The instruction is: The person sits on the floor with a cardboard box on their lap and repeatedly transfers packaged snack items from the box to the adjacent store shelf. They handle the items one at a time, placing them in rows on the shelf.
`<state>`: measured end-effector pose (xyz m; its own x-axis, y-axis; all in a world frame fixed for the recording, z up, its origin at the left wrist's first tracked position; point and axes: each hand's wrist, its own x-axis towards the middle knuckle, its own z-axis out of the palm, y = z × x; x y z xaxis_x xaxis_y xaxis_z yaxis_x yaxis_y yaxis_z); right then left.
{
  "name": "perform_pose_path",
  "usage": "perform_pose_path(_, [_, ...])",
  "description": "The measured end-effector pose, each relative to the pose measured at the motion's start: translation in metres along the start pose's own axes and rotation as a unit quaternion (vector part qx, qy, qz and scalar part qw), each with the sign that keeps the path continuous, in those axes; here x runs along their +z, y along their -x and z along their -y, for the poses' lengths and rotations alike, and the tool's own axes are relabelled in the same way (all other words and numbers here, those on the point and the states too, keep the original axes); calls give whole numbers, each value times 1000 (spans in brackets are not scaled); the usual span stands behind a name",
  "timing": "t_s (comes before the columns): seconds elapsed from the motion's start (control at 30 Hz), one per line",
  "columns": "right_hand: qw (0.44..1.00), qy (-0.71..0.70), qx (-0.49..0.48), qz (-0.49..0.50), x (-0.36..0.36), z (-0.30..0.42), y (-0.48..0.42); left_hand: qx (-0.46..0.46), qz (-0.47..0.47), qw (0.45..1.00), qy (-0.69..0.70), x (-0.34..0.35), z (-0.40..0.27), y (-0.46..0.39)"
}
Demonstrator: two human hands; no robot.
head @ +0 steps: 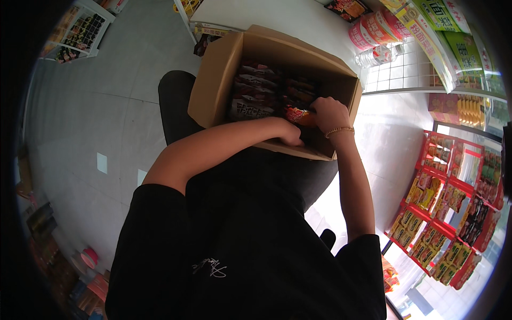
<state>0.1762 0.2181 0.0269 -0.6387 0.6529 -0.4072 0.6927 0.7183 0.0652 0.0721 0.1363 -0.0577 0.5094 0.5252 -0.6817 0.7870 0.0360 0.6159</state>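
An open cardboard box (214, 80) rests at my lap, with rows of dark snack packets (256, 90) standing in its left part. To the right of these stand more dark packets (301, 90). My right hand (332, 114), with a beaded bracelet at the wrist, is inside the box's right side, its fingers on the edge of a red and orange packet (298, 115). My left hand (290, 134) reaches over the near wall into the box, just below that packet; its fingertips are hidden in shadow, and what they touch cannot be told.
Behind the box is a white shelf (280, 14) with pink tubs (378, 30), a clear plastic bottle (378, 56) lying down and a dark packet. A red display rack (444, 180) of packaged food stands at right. Grey tiled floor (100, 120) lies at left, with a wire basket rack (82, 32) beyond.
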Motion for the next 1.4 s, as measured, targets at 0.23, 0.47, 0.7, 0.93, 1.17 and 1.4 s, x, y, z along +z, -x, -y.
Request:
perform_pose_path(0.23, [993, 29, -35, 106, 72, 24, -24, 31, -6, 999, 37, 17, 8, -5])
perform_pose_path(0.47, [976, -63, -66, 199, 103, 23, -51, 35, -30, 997, 65, 23, 7, 1])
perform_pose_path(0.7, [976, -40, -67, 203, 116, 32, -70, -3, -49, 998, 41, 34, 16, -5])
perform_pose_path(0.93, [975, -56, -19, 215, 144, 23, -71, -22, -33, 999, 26, -3, 14, 25])
perform_pose_path(1.17, [971, -131, 6, 201, 115, 36, -40, 28, -440, 894, -72, -26, 64, -23])
perform_pose_path(1.4, [953, -161, 12, 256, 95, 34, -31, -49, -315, 911, -262, -19, 66, -82])
